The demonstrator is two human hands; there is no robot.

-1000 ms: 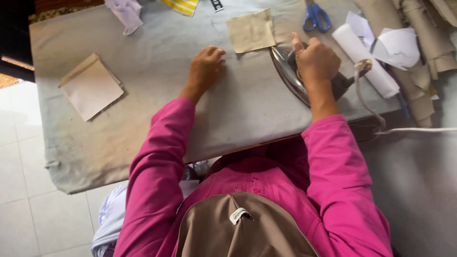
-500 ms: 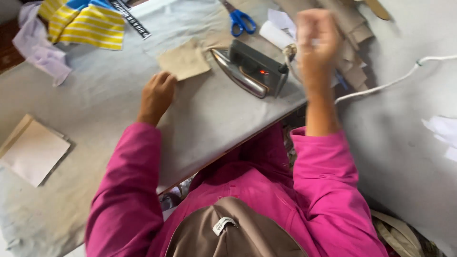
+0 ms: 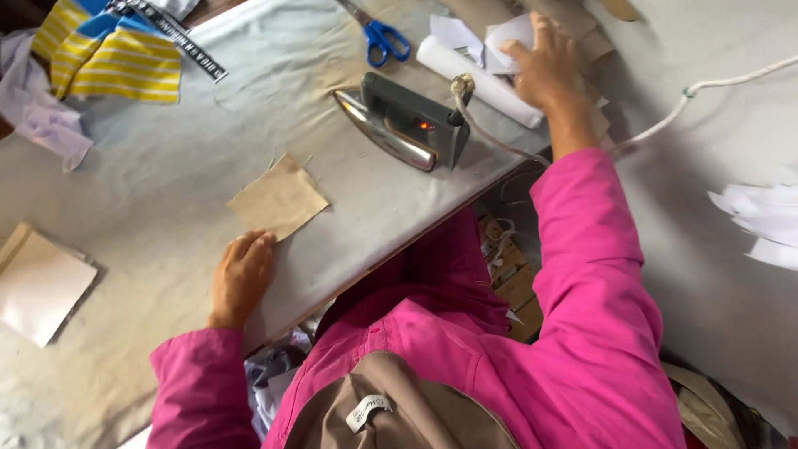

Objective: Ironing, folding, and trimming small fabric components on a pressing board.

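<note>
My left hand (image 3: 241,274) rests flat on the grey ironing cloth (image 3: 166,191), its fingertips touching the near corner of a small tan fabric square (image 3: 278,198). My right hand (image 3: 544,66) reaches far right and grips white paper pieces (image 3: 499,37) next to a white roll (image 3: 478,79). A grey electric iron (image 3: 407,123) lies tipped on its side between my hands, its red light on and its cord (image 3: 490,137) running toward my right arm.
Blue-handled scissors (image 3: 378,35) lie beyond the iron. Yellow, blue and white striped fabric (image 3: 116,58) and a black strip (image 3: 179,43) sit far left. A stack of tan squares (image 3: 41,283) lies at the left edge. White paper scraps (image 3: 761,220) lie on the right surface, near a white cord (image 3: 706,96).
My right hand left the iron and reached to the white paper pieces. The iron now lies on its side. My left hand stays by the tan square; the view has swung.
</note>
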